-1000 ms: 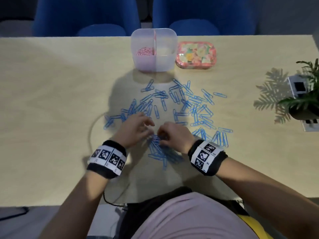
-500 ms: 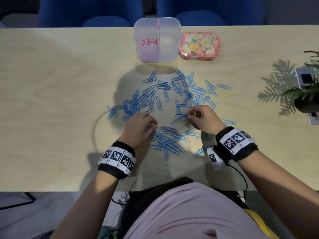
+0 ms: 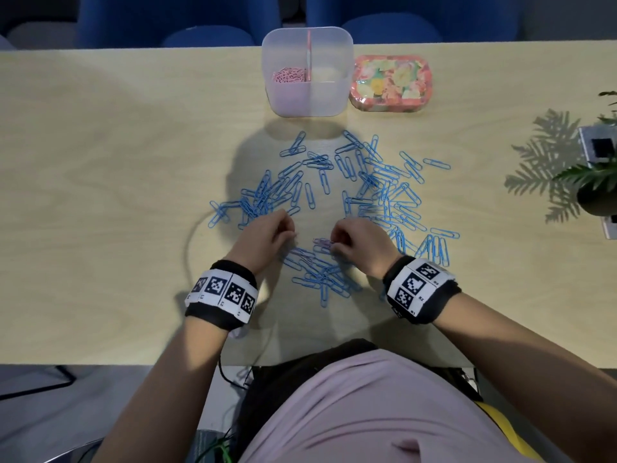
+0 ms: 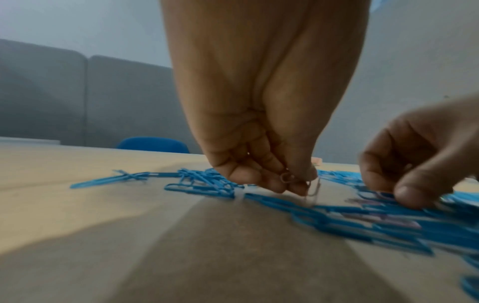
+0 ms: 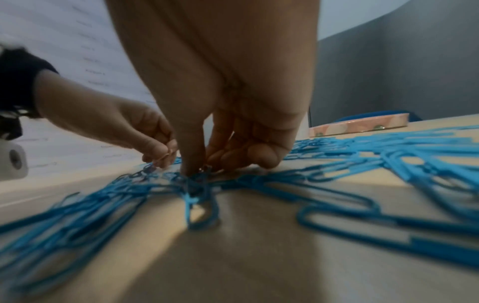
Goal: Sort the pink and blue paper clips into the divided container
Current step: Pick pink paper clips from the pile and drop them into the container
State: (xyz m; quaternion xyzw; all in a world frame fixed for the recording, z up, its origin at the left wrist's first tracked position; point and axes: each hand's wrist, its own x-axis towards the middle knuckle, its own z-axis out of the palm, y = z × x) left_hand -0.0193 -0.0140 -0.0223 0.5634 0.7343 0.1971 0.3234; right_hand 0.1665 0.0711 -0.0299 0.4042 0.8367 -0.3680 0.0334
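Blue paper clips (image 3: 384, 195) lie scattered over the table, with a denser pile (image 3: 320, 275) between my hands. The clear divided container (image 3: 334, 101) stands at the far edge, with pink clips (image 3: 289, 76) in its left compartment. My left hand (image 3: 288, 233) is curled and holds pink clips (image 4: 286, 177) in its fingers, just above the table. My right hand (image 3: 334, 247) pinches a pink clip (image 3: 323, 242) at the top of the pile, thumb and forefinger pressed down (image 5: 199, 170). Its other fingers are curled under.
A flowered tin (image 3: 390, 83) sits right of the container. A potted plant (image 3: 597, 182) and a small white device (image 3: 597, 145) stand at the right edge. Blue chairs (image 3: 207, 21) line the far side. A cable (image 3: 192, 248) runs on the table by my left wrist.
My right hand came back left from the scattered clips on the right to the near pile and closed its fingers on a pink clip. The left hand stayed curled in place.
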